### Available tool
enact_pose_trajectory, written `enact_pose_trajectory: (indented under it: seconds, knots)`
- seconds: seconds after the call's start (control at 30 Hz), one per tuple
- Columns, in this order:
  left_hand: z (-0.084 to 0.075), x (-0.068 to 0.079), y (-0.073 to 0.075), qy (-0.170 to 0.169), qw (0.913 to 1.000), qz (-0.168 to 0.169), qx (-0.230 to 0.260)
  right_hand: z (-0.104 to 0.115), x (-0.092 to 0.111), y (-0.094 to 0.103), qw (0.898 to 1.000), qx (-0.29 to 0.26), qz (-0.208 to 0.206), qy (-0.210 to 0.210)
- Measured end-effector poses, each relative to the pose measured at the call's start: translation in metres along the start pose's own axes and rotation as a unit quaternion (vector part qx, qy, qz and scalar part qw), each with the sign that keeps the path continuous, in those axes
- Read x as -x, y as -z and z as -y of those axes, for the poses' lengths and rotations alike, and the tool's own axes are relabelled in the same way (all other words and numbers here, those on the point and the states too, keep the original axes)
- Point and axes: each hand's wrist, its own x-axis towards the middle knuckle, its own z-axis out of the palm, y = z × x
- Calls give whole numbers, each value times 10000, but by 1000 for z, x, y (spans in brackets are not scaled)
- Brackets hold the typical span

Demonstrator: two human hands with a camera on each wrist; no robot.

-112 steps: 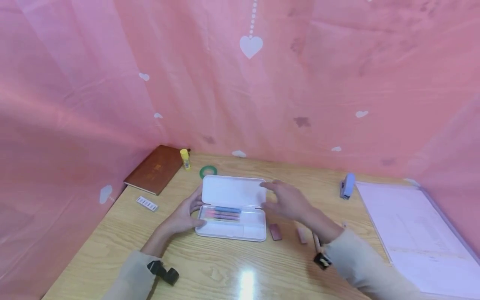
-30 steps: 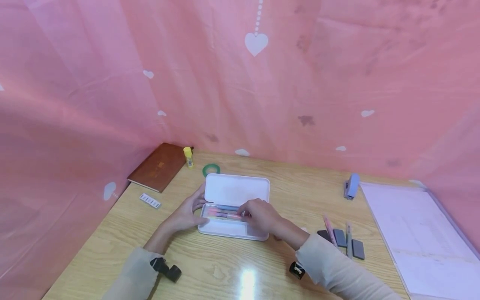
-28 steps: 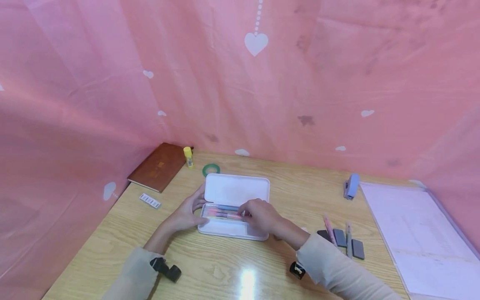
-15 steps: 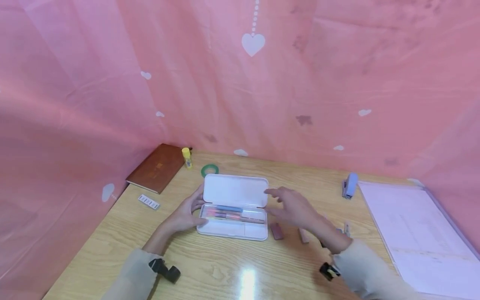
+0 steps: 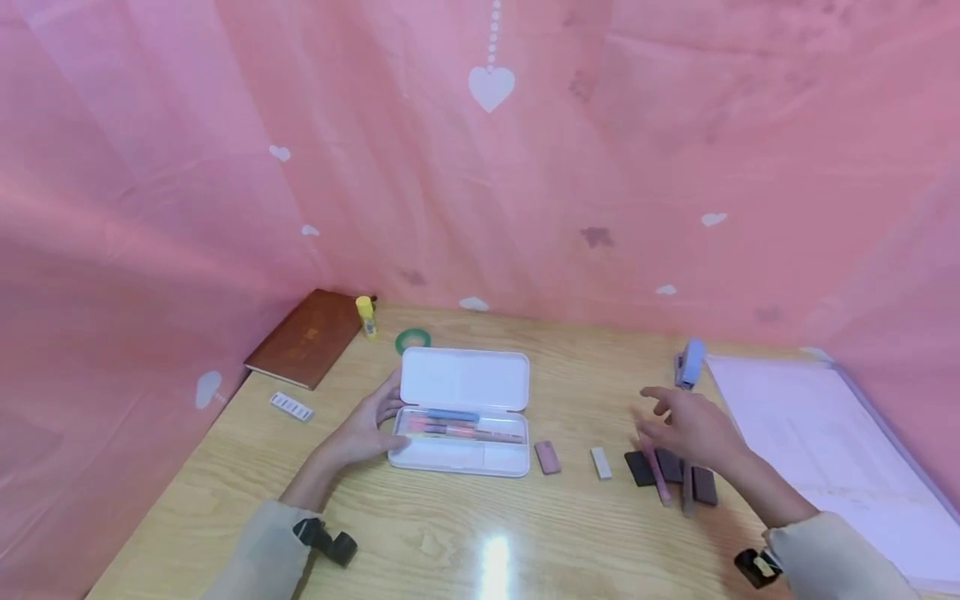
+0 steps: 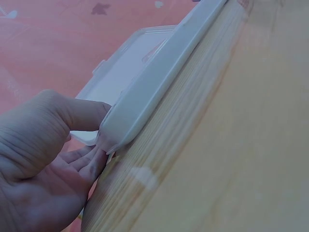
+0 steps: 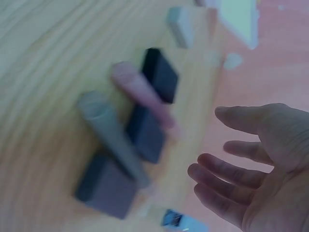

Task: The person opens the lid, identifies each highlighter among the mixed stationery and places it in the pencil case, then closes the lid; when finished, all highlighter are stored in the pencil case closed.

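Note:
A white pencil case (image 5: 459,457) lies with its lid raised, several pens (image 5: 450,425) in its rear compartment. My left hand (image 5: 367,427) grips the case's left end; the left wrist view shows the thumb (image 6: 87,113) on the rim and fingers behind the end wall. Above a group of pens and dark blocks, my right hand (image 5: 697,429) hovers with spread fingers, holding nothing. Under it are a pink pen (image 5: 655,471) and a grey pen (image 5: 687,490), lying across dark rectangular blocks (image 7: 108,186). The right wrist view is blurred.
Between case and pens lie a pink block (image 5: 547,457) and a white block (image 5: 601,463). A stapler (image 5: 689,363) and white sheet (image 5: 817,450) are at right. Behind and left are green tape (image 5: 412,333), a glue stick (image 5: 367,318), a brown notebook (image 5: 307,337) and a small white strip (image 5: 291,407).
My right hand laid a pen in the case, let go, and moved right to above the loose pens. The left hand has stayed on the case.

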Motion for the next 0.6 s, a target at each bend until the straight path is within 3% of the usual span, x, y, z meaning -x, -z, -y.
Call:
enact_pose_trajectory:
  seconds: [0.3, 0.6]
  knots:
    - [3, 0, -1, 73, 10000, 23, -5, -12, -1, -20, 9995, 201, 82, -240]
    - [27, -7, 1, 29, 10000, -44, -84, -7, -8, -25, 9994, -78, -52, -336]
